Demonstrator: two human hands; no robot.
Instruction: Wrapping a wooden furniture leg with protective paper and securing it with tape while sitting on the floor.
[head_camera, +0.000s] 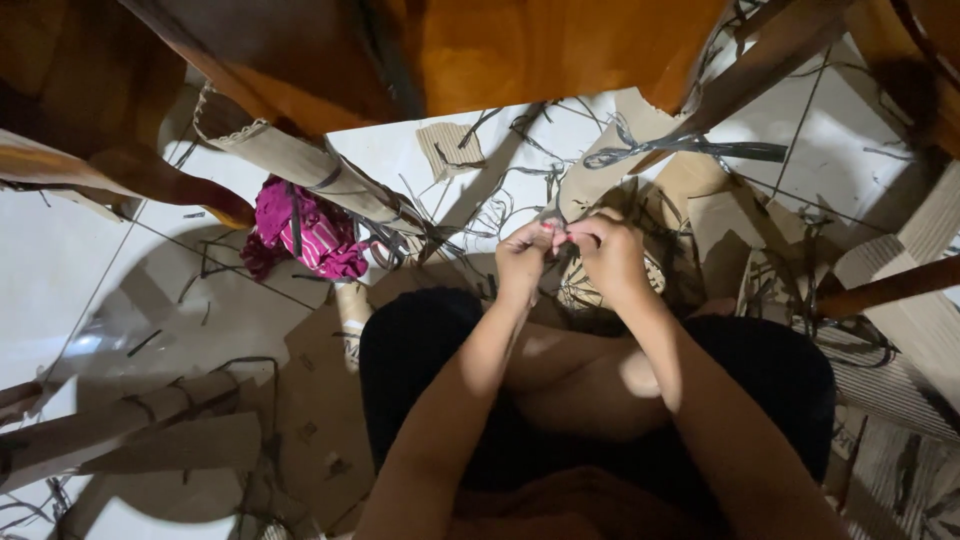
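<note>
My left hand (524, 256) and my right hand (610, 255) meet in front of me, above my knees, fingertips pinched together. Between them is a thin dark strip (566, 247), gripped by both hands; it is small and partly hidden by the fingers. Just beyond the hands lies a small woven piece of pale strips (580, 290), mostly covered by my right hand. I sit on the white tiled floor (120, 290) with my legs in black cloth (420, 340).
A pink striped cloth (305, 232) lies on the floor at the left. Cardboard pieces (715, 215), rolled cardboard (110, 425) and several thin dark strips (690, 148) are scattered around. Wooden furniture (480, 50) overhangs at the top; a wooden leg (885, 288) crosses at right.
</note>
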